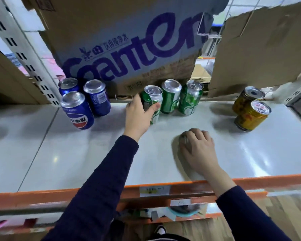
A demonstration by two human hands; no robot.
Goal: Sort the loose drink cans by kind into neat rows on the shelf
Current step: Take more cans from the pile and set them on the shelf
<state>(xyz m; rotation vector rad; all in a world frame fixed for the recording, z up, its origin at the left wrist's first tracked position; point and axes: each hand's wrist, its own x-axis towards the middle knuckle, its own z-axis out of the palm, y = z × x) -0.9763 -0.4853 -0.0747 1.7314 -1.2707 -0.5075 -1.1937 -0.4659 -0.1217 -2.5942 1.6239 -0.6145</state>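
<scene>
Sorting so far: three kinds of can were seen gathered into separate clusters on the shelf (241, 153), every can upright.
Blue cans (76, 110): three were grouped at the upper left of the frame, packed close in a triangle and not in a straight row.
Green cans (170, 98): three were lined up side by side at upper centre, just in front of the cardboard box (129, 49).
Gold cans (252, 119): two were placed at the right of the frame, one in front of the other and touching.
Left hand (139, 117): the leftmost green can (153, 100) was gripped, the thumb pressed on its front and the fingers (131, 106) wrapped round its far side.
Right hand (198, 146): the fingers (200, 134) were curled down over a grey object (182, 139) at lower centre-right. It was mostly hidden, so it could not be told whether it was a can or of what kind.
Done: separation by kind was judged largely complete.
Left: the blue cluster was judged to need straightening, the gripped green can to need setting square with its neighbours, and the covered object to need a place.
</scene>
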